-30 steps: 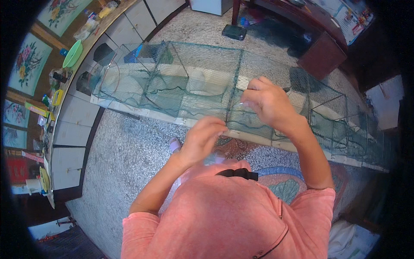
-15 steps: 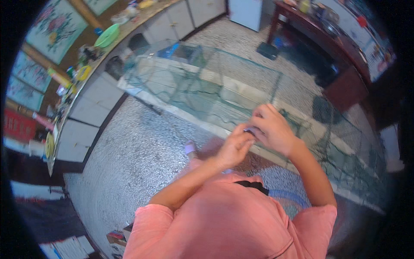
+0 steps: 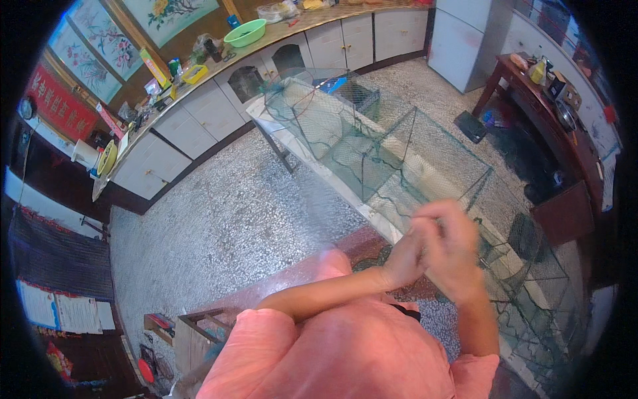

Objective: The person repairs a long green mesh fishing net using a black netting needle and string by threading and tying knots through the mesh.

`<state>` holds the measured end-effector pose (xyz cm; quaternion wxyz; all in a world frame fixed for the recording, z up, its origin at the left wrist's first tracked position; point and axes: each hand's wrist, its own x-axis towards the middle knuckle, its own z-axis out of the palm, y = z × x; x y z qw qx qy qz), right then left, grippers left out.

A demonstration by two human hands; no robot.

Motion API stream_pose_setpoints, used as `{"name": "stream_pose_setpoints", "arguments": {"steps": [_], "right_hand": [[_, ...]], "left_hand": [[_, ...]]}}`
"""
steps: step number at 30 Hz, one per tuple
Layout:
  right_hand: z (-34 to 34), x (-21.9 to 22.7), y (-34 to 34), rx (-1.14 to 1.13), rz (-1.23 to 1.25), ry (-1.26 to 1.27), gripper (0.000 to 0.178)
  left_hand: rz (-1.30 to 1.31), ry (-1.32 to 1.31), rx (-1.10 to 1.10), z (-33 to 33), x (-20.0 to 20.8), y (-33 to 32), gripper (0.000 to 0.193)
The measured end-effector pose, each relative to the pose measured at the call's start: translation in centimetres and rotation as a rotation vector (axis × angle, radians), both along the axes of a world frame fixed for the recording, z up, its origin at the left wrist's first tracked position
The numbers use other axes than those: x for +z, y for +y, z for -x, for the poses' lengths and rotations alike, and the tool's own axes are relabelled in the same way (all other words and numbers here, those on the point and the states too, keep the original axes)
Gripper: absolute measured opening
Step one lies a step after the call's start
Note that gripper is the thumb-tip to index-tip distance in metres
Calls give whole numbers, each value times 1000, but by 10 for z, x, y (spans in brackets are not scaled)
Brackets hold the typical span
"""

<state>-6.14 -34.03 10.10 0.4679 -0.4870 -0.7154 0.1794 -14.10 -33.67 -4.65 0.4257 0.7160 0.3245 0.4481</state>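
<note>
Both hands have come together since a second ago, when they were well apart over the net: the left hand (image 3: 401,263) and the right hand (image 3: 453,247) now meet in front of the chest, and the view has swung so that more of the room's left side shows. Right fingers curl over the left ones, and both are blurred. Each grip looks bent inward, but whether either one is pinching something I cannot tell.

Beyond the hands, the green net (image 3: 362,165), held in box shapes by thin frames, stretches along a long, narrow white table (image 3: 263,122), running from the upper middle down to the lower right. Its near side passes behind the hands in the view; whether they touch it is unclear.

Past the net's far end stand white cabinets (image 3: 211,106), whose top carries a light green basin (image 3: 244,33) and a yellow basket (image 3: 194,74). To the right are a pale fridge (image 3: 460,46) and a dark red desk (image 3: 525,78). Speckled floor (image 3: 219,206) lies left of the net.
</note>
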Motion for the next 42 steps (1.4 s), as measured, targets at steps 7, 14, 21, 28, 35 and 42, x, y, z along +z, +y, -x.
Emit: {"name": "stream_pose_setpoints", "arguments": {"steps": [7, 14, 21, 28, 35, 42], "right_hand": [[-103, 85, -60, 99, -309, 683, 13], [-104, 39, -75, -333, -147, 343, 4], [-69, -31, -79, -519, 288, -152, 14], [-39, -88, -56, -761, 220, 100, 11], [-34, -101, -29, -771, 111, 164, 13], [-22, -69, -24, -850, 192, -135, 12]], "left_hand": [[-345, 132, -274, -16, 54, 15, 42], [228, 29, -451, -2, 70, 70, 16], [510, 185, -674, -19, 92, 132, 18], [466, 384, -775, -23, 74, 148, 20], [516, 397, -759, -22, 43, 144, 17], [344, 327, -614, -21, 42, 126, 15]]}}
